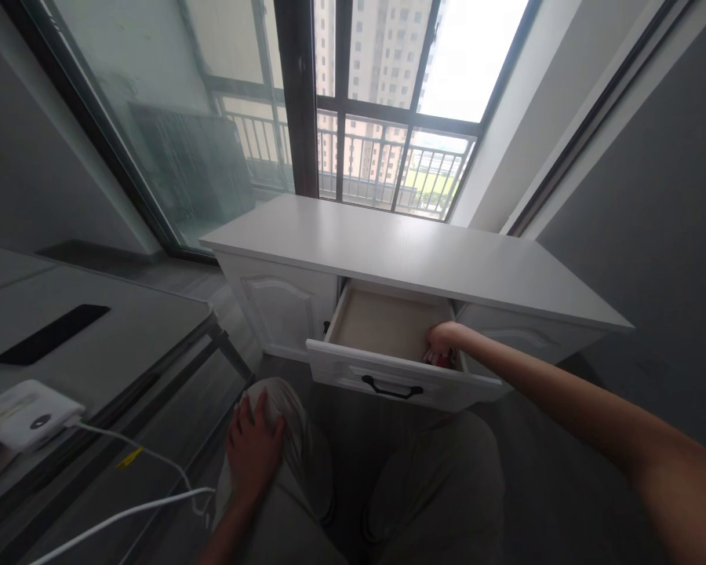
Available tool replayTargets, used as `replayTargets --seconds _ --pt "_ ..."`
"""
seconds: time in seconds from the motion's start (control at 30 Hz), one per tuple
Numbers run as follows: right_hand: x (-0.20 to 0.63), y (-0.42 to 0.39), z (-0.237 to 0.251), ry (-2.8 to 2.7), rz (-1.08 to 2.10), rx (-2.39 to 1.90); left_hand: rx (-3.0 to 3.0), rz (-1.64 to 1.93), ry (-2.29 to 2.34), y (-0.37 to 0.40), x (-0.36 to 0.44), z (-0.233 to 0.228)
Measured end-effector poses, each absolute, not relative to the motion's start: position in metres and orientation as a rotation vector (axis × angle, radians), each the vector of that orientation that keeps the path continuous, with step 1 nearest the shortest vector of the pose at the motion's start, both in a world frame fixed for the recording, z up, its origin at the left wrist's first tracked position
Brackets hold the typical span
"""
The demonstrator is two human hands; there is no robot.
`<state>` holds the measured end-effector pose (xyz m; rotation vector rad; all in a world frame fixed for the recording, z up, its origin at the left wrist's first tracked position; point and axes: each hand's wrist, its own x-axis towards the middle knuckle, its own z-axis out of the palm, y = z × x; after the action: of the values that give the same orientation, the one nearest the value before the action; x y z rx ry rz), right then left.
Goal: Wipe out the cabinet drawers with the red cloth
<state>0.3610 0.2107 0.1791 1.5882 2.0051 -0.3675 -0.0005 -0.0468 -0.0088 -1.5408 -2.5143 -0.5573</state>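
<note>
With the drawer [382,322] already open, the right hand [445,339] curled at a red item [441,361] still inside, near right, its grip indiscernible; the left hand [254,441] lay spread on a knee [282,396].

Home, prob apt: white cabinet [400,243], balc railing [381,153], high-rise bldg [380,55] outside

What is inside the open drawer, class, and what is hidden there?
Inside the drawer, near its front right corner, a red item shows at the right hand. The hand partly covers it, so its full shape cannot be seen.
</note>
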Motion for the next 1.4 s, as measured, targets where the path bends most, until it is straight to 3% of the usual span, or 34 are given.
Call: replayTargets --seconds 0.13,0.43,0.87,1.07,1.27,1.4 --pt "0.361 0.185 0.189 1.662 -0.539 1.236 -1.537 -0.568 -2.495 -0.048 -0.004 -0.012" --pt "0.372 0.183 0.190 1.620 -0.632 1.254 -1.517 -0.572 -2.528 -0.051 -0.008 -0.012" --pt "0.369 0.165 0.211 1.765 -0.686 1.376 -1.540 -0.587 -2.499 -0.048 -0.005 -0.013" --pt "0.367 0.191 0.219 2.186 -0.581 1.469 -1.539 -0.579 -2.522 -0.048 -0.003 -0.007" --pt "0.300 0.192 0.238 2.293 -1.150 1.296 -1.556 -0.577 -2.506 -0.047 -0.002 -0.005" --pt "0.235 0.186 0.221 2.348 -1.333 1.053 -1.543 -0.583 -2.514 -0.048 -0.003 -0.007"
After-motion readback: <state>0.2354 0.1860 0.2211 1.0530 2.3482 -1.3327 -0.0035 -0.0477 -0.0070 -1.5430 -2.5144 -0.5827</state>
